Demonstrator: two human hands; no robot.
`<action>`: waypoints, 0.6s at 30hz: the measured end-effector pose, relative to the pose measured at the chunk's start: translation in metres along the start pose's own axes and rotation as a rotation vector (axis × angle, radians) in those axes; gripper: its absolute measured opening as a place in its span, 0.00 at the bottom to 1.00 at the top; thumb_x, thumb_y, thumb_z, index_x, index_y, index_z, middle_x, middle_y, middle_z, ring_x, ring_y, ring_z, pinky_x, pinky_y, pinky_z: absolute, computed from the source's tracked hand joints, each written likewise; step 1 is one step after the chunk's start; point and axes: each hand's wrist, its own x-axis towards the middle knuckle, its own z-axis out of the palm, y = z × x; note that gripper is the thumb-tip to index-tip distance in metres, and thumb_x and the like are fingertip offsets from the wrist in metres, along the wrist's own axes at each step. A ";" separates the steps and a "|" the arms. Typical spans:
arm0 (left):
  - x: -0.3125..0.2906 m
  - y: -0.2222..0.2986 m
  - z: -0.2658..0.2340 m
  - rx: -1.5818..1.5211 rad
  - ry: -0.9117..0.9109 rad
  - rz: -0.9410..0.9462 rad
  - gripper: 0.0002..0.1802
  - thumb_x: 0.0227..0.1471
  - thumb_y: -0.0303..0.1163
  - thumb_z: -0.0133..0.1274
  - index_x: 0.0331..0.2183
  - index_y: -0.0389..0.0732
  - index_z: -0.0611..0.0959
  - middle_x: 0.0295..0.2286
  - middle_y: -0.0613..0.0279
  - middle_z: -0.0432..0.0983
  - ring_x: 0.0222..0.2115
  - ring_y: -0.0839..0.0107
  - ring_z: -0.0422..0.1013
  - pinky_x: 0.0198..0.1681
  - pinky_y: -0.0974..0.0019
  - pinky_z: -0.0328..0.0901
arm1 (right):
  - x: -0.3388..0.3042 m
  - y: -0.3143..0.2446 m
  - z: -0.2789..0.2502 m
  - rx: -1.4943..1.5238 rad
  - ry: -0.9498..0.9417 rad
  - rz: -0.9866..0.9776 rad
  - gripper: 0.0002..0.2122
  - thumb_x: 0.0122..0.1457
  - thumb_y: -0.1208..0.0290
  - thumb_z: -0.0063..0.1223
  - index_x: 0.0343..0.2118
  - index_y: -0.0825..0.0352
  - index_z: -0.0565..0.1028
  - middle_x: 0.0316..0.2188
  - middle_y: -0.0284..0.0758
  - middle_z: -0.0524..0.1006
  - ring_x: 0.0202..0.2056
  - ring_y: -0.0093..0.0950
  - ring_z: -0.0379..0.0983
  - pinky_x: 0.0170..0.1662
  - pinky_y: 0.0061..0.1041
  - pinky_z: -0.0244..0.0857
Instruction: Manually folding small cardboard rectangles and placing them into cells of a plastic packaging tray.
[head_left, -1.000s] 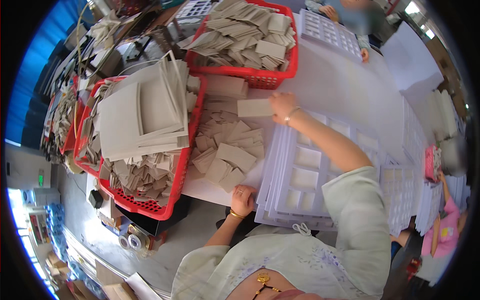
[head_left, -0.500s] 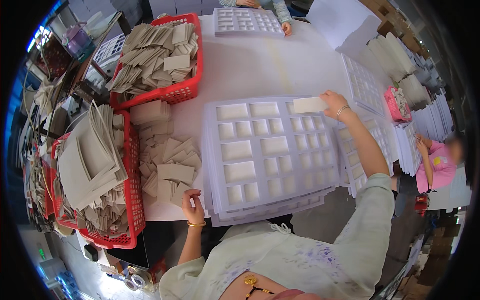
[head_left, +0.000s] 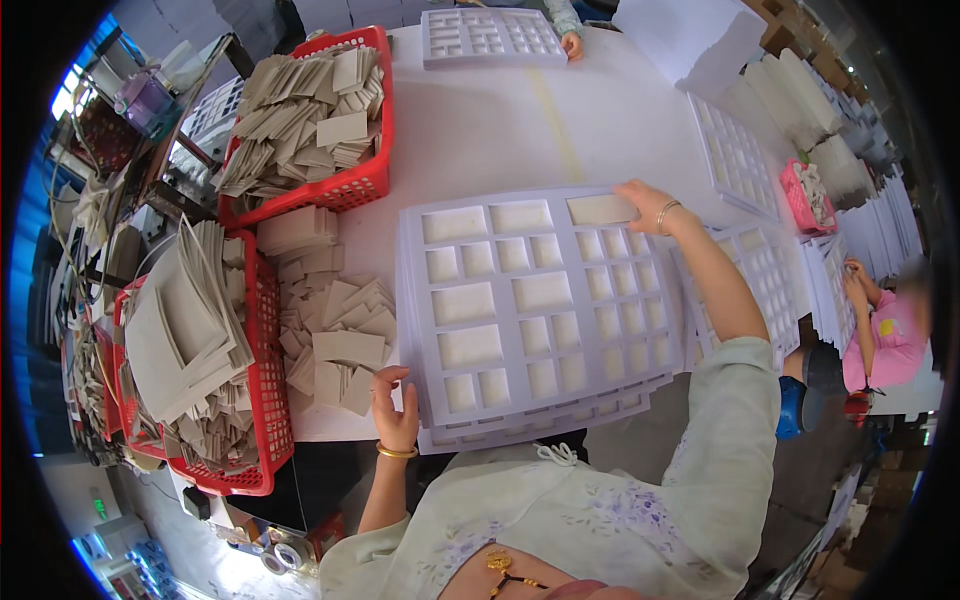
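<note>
A stack of white window-cut trays (head_left: 508, 307) lies on the table in front of me. At the top tray's far right, a grey cardboard piece (head_left: 598, 209) sits in or over the long opening. My right hand (head_left: 645, 205) is at that piece's right end, fingers closed on it as far as I can see; the fingertips are partly hidden. By the stack's near left corner my left hand (head_left: 396, 412) hovers with thumb and fingers apart, holding nothing. Loose cardboard pieces (head_left: 345, 348) lie in a pile just beyond it.
Two red baskets of cardboard pieces stand on the left, a far basket (head_left: 375, 175) and a near basket (head_left: 275, 400). More window-cut trays (head_left: 750, 275) lie on the right. A co-worker's hand (head_left: 572, 45) rests by a far tray stack (head_left: 490, 40); a person in pink (head_left: 890, 335) works at right.
My right hand has moved slightly left and brought the cardboard piece down to the far right opening. My left hand has shifted slightly, its fingers spreading more.
</note>
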 end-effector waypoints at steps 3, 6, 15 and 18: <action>0.002 0.004 -0.002 0.034 -0.031 0.042 0.13 0.46 0.22 0.49 0.38 0.38 0.74 0.38 0.59 0.71 0.38 0.66 0.66 0.40 0.67 0.60 | -0.004 -0.004 -0.012 -0.074 0.052 0.134 0.21 0.47 0.77 0.52 0.48 0.63 0.69 0.50 0.37 0.67 0.50 0.37 0.66 0.51 0.32 0.64; 0.003 0.004 -0.003 0.073 -0.057 0.071 0.12 0.46 0.22 0.50 0.37 0.38 0.75 0.38 0.56 0.72 0.39 0.63 0.67 0.42 0.65 0.61 | -0.003 0.007 0.001 -0.036 0.144 -0.011 0.19 0.47 0.79 0.48 0.45 0.63 0.71 0.48 0.37 0.69 0.48 0.38 0.67 0.50 0.32 0.64; 0.006 0.018 -0.003 0.070 -0.116 0.065 0.11 0.43 0.20 0.51 0.35 0.37 0.77 0.37 0.51 0.73 0.39 0.54 0.69 0.44 0.60 0.63 | 0.002 0.004 0.018 0.278 0.478 0.080 0.11 0.47 0.80 0.44 0.32 0.62 0.76 0.32 0.37 0.75 0.36 0.36 0.72 0.44 0.35 0.65; 0.004 0.020 -0.006 0.066 -0.099 0.072 0.11 0.43 0.20 0.51 0.34 0.37 0.77 0.37 0.51 0.73 0.39 0.54 0.69 0.44 0.59 0.63 | -0.005 0.013 0.006 0.123 0.344 0.100 0.09 0.47 0.77 0.45 0.27 0.59 0.77 0.28 0.32 0.75 0.32 0.34 0.73 0.39 0.36 0.63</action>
